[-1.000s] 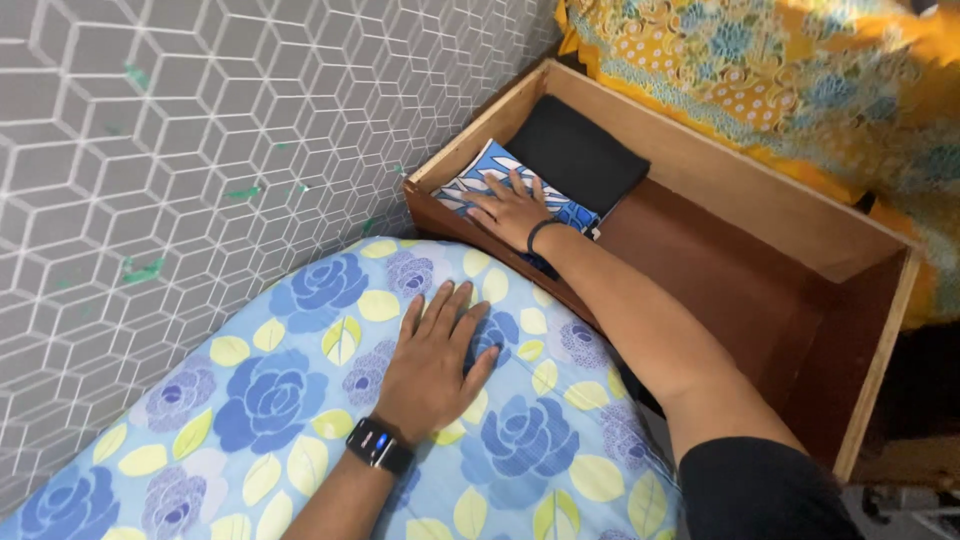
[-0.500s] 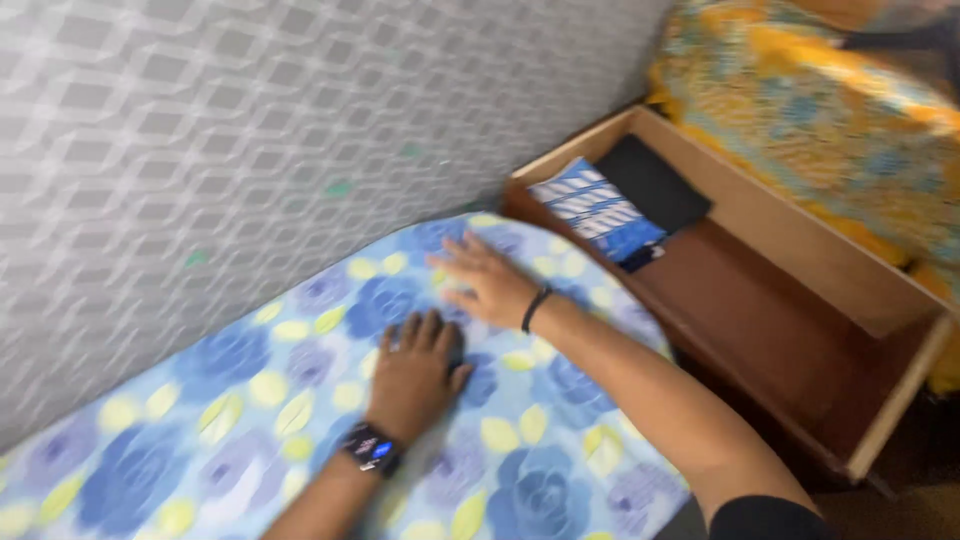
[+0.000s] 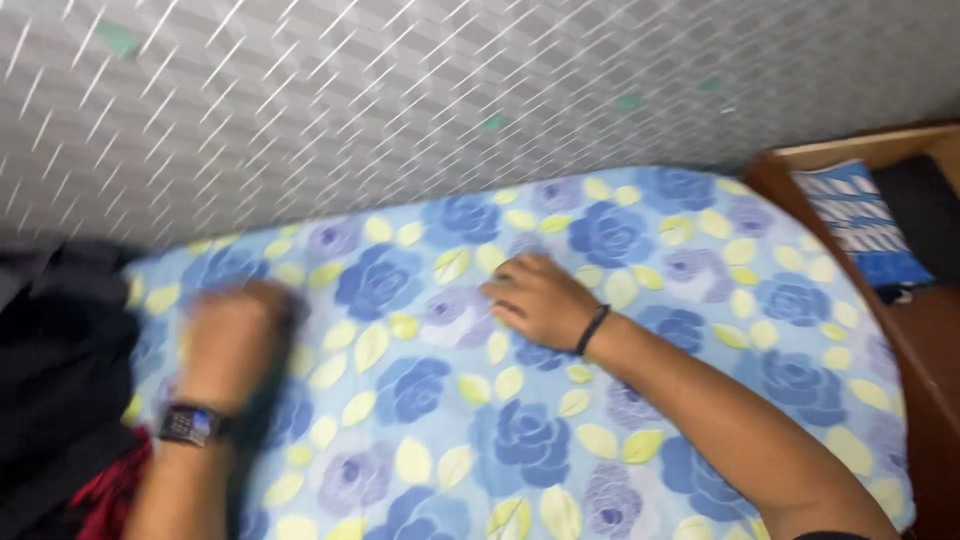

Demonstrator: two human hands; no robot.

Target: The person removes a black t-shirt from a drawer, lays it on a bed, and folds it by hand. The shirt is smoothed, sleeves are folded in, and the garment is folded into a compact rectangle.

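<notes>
Right hand (image 3: 540,300) lies palm down on the floral sheet (image 3: 640,260), fingers loosely curled and gripping nothing, a black band around its wrist. Left hand (image 3: 232,335) is heavily blurred near the sheet's left edge, a dark smartwatch (image 3: 187,424) on its wrist; whether it grasps anything cannot be told. That sheet is pale blue, printed with large blue and lilac roses and yellow leaves, and covers a mattress that runs along the grey patterned wall (image 3: 400,90). At its left edge sits a heap of black cloth (image 3: 60,370) with a red scrap below. At far right, a wooden drawer (image 3: 800,158) holds a folded blue-and-white striped cloth (image 3: 860,225) beside a black one
</notes>
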